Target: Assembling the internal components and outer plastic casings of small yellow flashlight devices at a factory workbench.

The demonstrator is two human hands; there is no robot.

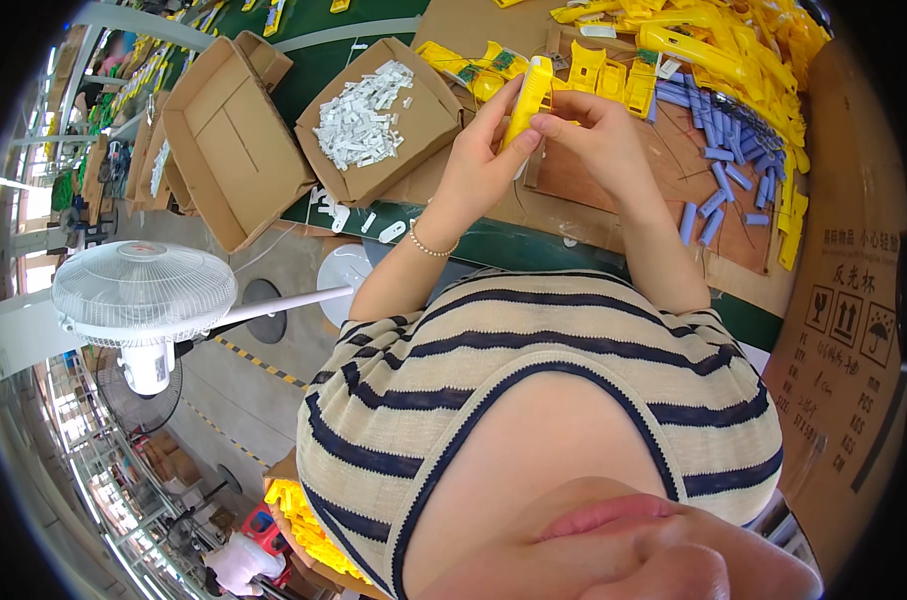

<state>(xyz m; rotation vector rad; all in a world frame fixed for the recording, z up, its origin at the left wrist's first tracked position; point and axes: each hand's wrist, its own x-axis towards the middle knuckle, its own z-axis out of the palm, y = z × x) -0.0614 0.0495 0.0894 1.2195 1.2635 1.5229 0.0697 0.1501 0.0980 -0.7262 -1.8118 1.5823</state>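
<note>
Both hands are raised over the near part of the bench, around a long yellow plastic casing (pixel 529 105) with a pale strip at its upper end. My left hand (pixel 485 150) grips it from the left, thumb along its lower part. From the right, my right hand (pixel 601 138) pinches its edge between thumb and fingers. Just behind lie yellow casing halves with green circuit boards (pixel 491 68) and open yellow shells (pixel 595 72). Blue-purple cylindrical cells (pixel 718 180) with thin wires are scattered right of my right hand.
A cardboard tray of small white plastic parts (pixel 361 118) stands left of my hands, beside an empty cardboard box (pixel 231 135). Yellow casings (pixel 713 45) are heaped at far right. A tall carton (pixel 853 280) borders the right side. A white fan (pixel 143 290) stands at left.
</note>
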